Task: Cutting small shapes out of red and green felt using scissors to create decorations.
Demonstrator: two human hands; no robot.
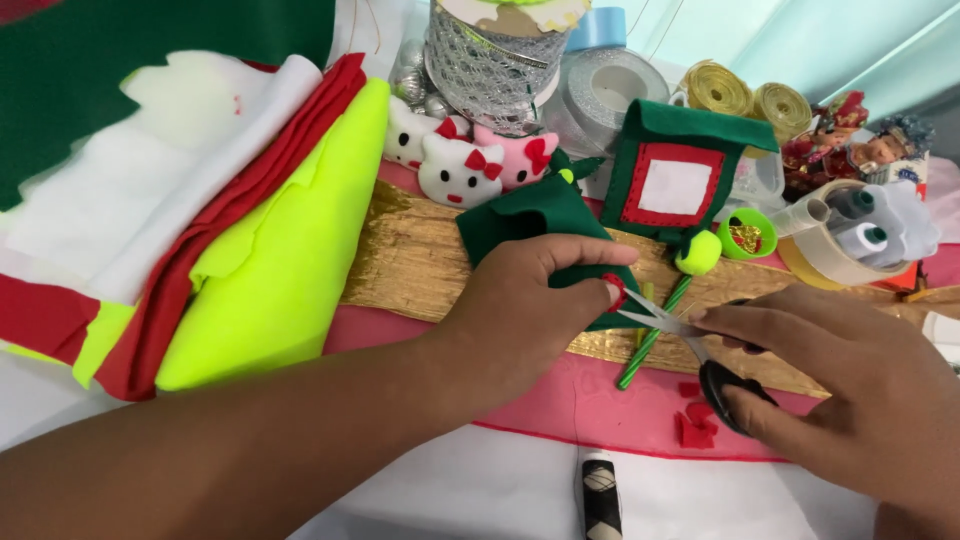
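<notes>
Your left hand [530, 300] has its grip clamped on a small red felt piece [613, 290], pinched between thumb and fingertips right at the edge of a dark green felt piece [540, 225] that the same hand presses down. Your right hand [860, 390] is closed around the black handles of a pair of scissors [690, 345], fingers through the loops; the blades stand slightly apart, their tips touching the red piece just beside your left fingertips.

The green felt lies on a band of gold crinkled paper [410, 265], which runs across a pink foam sheet [580, 400] on the desk. Small red felt scraps [696, 425] rest on the pink sheet just below the scissor handles. A green stick [655, 335] with a yellow pompom [698, 252] passes under the blades. Behind it stands a green felt square with a red frame and white centre [675, 185].

To the left sits a folded stack of felt sheets [250, 240] in white, red and neon yellow. Three plush cat heads with red bows [465, 160] lie behind the green felt, near a roll of silver mesh ribbon [495, 60]. A roll of clear tape [825, 240] is at the right, and a black spool of thread [600, 495] lies near the bottom edge.
</notes>
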